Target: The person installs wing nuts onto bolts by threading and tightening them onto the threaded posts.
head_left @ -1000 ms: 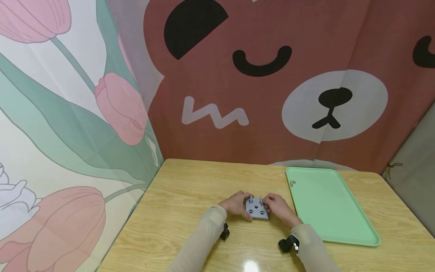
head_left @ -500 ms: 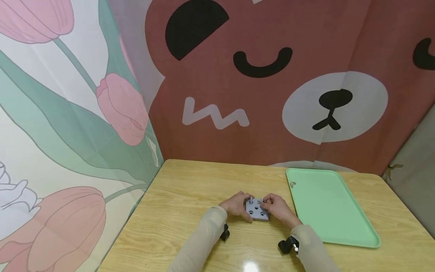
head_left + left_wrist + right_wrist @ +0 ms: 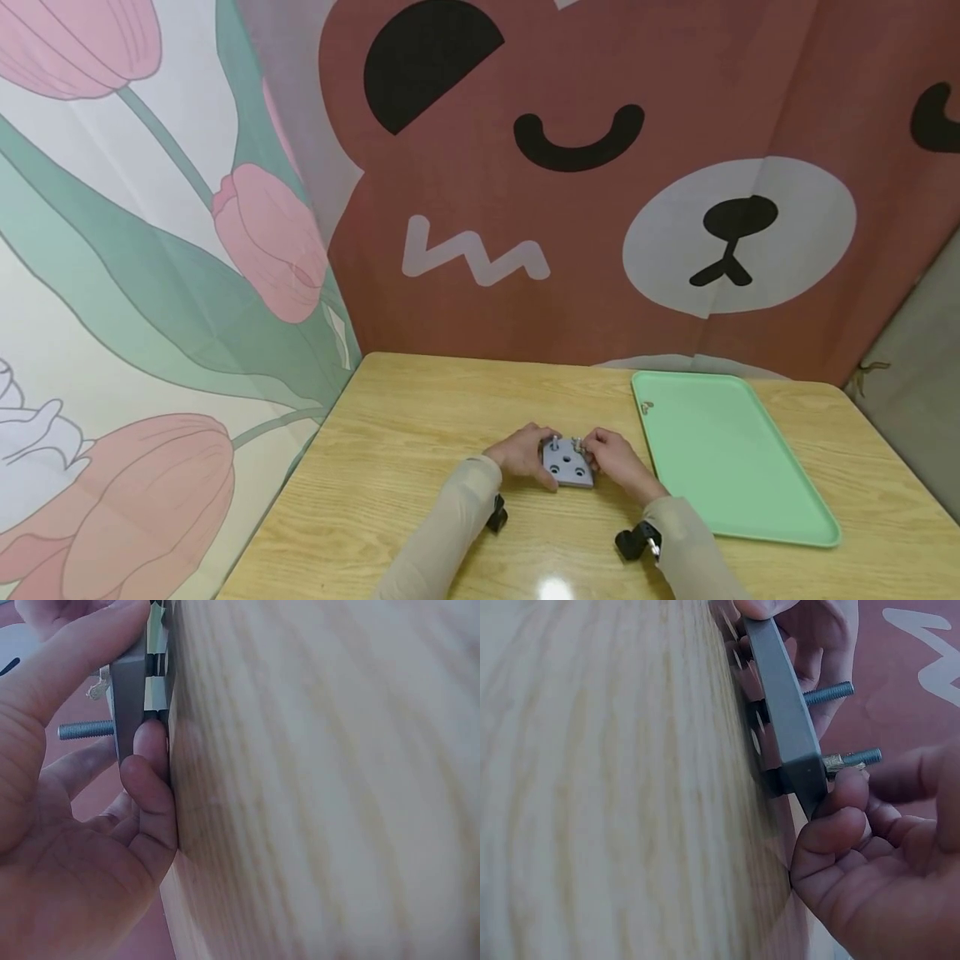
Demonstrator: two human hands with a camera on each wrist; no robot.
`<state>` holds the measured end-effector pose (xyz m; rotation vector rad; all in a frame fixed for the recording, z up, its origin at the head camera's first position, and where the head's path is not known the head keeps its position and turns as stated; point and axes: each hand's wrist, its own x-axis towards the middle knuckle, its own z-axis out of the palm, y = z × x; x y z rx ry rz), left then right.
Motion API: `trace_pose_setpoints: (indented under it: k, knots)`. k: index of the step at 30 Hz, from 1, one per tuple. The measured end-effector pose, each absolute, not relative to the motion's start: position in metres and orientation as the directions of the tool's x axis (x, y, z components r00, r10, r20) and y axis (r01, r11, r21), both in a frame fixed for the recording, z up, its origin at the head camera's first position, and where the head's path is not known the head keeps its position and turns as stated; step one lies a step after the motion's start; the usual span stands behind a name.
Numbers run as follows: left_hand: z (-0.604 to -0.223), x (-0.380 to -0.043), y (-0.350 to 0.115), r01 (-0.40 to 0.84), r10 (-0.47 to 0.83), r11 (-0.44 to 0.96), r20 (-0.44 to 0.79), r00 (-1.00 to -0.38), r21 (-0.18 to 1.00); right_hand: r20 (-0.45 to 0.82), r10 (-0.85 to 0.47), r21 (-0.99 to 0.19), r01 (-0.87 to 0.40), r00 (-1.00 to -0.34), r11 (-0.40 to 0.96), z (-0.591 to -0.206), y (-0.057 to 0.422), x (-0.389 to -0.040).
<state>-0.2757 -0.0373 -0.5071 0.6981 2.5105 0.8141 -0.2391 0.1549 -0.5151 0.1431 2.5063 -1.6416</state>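
Observation:
A grey metal plate (image 3: 567, 477) with several holes lies flat near the middle of the table. Two threaded bolts rise from its far side; the left bolt (image 3: 830, 694) is bare. On the right bolt (image 3: 871, 756) sits a small brass-coloured nut (image 3: 841, 763), partly covered by fingertips. My left hand (image 3: 522, 452) grips the plate's left edge, thumb at the near corner. My right hand (image 3: 617, 460) pinches the nut at the far right corner. Dark bolt heads (image 3: 777, 781) show beneath the plate in the right wrist view.
A light green tray (image 3: 720, 467) lies on the wooden table (image 3: 397, 433), right of the right hand. Behind stands a printed cloth with a bear face (image 3: 585, 317). Black wrist cameras (image 3: 633, 542) hang under both wrists, close above the tabletop.
The right fingers have shifted around the right bolt, covering more of it half a second ago and less now. The left hand and the plate stay almost in place.

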Motion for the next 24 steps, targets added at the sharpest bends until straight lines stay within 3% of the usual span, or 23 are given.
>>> trace_pose_setpoints:
  k: [13,24]
  knots:
    - [-0.5081,-0.276,-0.037,0.329,0.562,0.714,-0.226,-0.796,0.619,-0.106,-0.021,-0.881,0.085,-0.994,0.465,-0.5226,0.156,-0.2423]
    - [-0.5081,-0.2748,-0.0383,0.338,0.573,0.7,-0.213,-0.791,0.629,-0.141,-0.003,-0.889,0.125,-0.99,0.441,-0.5157,0.1544,-0.2387]
